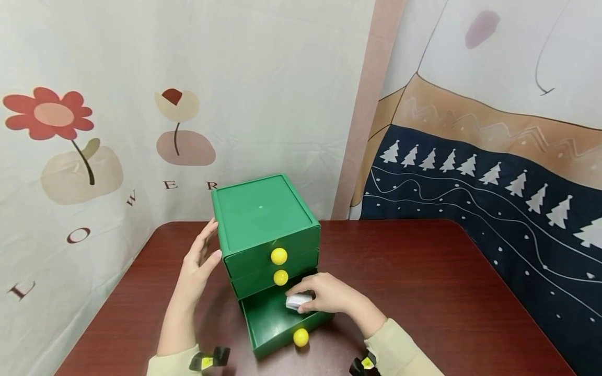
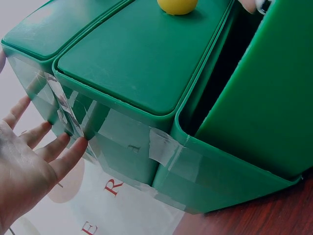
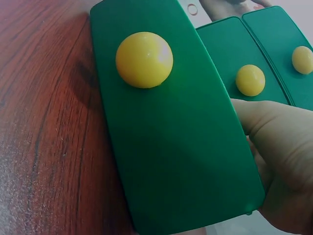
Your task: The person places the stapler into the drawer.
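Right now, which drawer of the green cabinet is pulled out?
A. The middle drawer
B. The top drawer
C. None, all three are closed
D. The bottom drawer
D. The bottom drawer stands out from the green cabinet, and the right hand holds a small white thing over it, while the two upper drawers sit flush; the left hand rests against the cabinet's side.

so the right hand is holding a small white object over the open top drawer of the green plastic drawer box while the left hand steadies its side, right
Not quite: the open drawer is the bottom drawer, not the top. The head view shows the upper two shut, while the right hand holds the small white object over the pulled-out bottom one of the green plastic drawer box. The left hand does rest against its side.
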`<action>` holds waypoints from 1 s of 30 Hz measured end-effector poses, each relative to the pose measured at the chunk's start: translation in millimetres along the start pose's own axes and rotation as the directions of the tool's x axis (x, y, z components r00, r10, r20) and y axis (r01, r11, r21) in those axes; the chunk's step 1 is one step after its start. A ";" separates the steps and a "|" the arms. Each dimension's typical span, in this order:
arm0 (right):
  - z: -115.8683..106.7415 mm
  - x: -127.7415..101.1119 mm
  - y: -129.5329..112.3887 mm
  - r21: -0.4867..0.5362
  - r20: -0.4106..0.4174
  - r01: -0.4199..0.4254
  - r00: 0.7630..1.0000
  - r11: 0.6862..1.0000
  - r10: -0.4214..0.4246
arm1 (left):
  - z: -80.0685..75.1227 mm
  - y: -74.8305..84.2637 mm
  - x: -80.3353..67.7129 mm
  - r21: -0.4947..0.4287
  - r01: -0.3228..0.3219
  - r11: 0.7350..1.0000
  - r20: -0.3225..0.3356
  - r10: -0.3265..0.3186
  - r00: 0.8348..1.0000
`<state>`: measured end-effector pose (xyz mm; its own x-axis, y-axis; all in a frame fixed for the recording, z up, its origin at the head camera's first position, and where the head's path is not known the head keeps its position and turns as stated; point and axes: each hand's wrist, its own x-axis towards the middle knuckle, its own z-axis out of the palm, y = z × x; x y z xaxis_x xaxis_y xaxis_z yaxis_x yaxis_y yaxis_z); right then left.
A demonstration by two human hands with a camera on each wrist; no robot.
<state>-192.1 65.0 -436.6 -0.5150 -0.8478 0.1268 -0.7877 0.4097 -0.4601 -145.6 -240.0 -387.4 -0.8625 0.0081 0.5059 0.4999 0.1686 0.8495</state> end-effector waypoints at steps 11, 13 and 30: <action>1.6 0.2 -2.1 -0.065 0.032 -0.066 0.997 0.996 0.069 | 0.3 -0.6 0.7 -0.003 0.002 1.000 0.005 -0.002 1.000; 2.9 -1.2 -1.7 -0.063 0.008 -0.057 0.998 0.996 0.057 | 0.3 -0.4 0.7 -0.005 0.005 1.000 0.006 -0.005 1.000; 11.9 -39.2 -18.1 0.168 -0.385 0.195 0.915 0.966 -0.117 | 0.1 0.3 -0.8 -0.008 -0.007 1.000 0.000 0.007 1.000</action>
<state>-153.6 86.8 -443.7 -0.5091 -0.6945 0.5085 -0.8046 0.1743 -0.5676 -144.7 -239.8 -387.6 -0.8590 0.0095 0.5119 0.5066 0.1604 0.8471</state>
